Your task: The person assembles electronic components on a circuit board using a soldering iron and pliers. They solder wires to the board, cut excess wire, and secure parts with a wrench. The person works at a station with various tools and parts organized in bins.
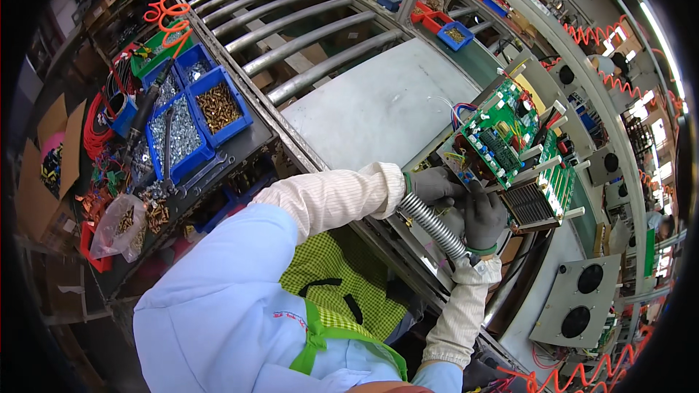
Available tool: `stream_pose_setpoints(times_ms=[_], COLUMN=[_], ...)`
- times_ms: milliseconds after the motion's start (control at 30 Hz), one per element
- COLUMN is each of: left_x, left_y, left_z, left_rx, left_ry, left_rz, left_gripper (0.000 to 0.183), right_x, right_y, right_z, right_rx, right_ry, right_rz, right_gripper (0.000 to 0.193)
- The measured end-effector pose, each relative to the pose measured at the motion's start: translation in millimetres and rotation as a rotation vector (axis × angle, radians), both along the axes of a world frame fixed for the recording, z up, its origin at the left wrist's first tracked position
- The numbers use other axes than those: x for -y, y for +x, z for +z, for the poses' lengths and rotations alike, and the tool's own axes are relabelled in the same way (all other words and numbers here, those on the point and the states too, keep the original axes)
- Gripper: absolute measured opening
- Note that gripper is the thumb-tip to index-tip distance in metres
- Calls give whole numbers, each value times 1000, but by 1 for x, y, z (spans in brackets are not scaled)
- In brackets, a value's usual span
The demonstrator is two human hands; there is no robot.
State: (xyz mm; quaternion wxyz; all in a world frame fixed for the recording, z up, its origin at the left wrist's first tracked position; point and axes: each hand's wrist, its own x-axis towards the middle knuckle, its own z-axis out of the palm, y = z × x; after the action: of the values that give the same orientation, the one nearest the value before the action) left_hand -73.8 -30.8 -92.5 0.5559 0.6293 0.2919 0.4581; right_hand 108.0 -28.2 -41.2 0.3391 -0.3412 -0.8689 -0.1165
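Note:
My left hand (435, 185), in a dark grey glove, reaches in from the left to the near edge of an upright electronic assembly. My right hand (486, 218), gloved alike, is beside it with bent fingers at the same edge. Both hands look closed, but whatever their fingertips hold is hidden. The assembly carries a green circuit board (495, 135) with wires, white posts and a dark finned heat sink (535, 205). A shiny metal coil spring (431, 224) runs between my two wrists. White ribbed sleeves cover both forearms.
A pale board (378, 98) lies on the roller conveyor (291, 47). At left, blue bins (216, 105) hold screws and brass fasteners, with wrenches (207, 173) and a plastic bag (124, 229) nearby. A metal panel with two black fans (579, 302) stands at right.

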Motion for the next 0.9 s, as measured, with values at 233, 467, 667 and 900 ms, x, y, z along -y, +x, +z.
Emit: stream_pose_setpoints(times_ms=[233,467,667,900], left_x=[-3,6,14,9], left_y=[0,-17,-14,-15], left_z=[0,15,27,20], left_rx=[117,-366,-490,-481], left_ry=[-76,473,404,482], left_rz=[113,23,58,42], left_gripper=[20,26,27,28], right_x=[2,-2,2,0], right_y=[1,2,7,6], right_z=[3,3,0,0], right_rx=[-9,-17,0,-34], right_ry=[-26,8,-56,-22], right_rz=[35,23,6,32], right_gripper=[33,33,33,32])
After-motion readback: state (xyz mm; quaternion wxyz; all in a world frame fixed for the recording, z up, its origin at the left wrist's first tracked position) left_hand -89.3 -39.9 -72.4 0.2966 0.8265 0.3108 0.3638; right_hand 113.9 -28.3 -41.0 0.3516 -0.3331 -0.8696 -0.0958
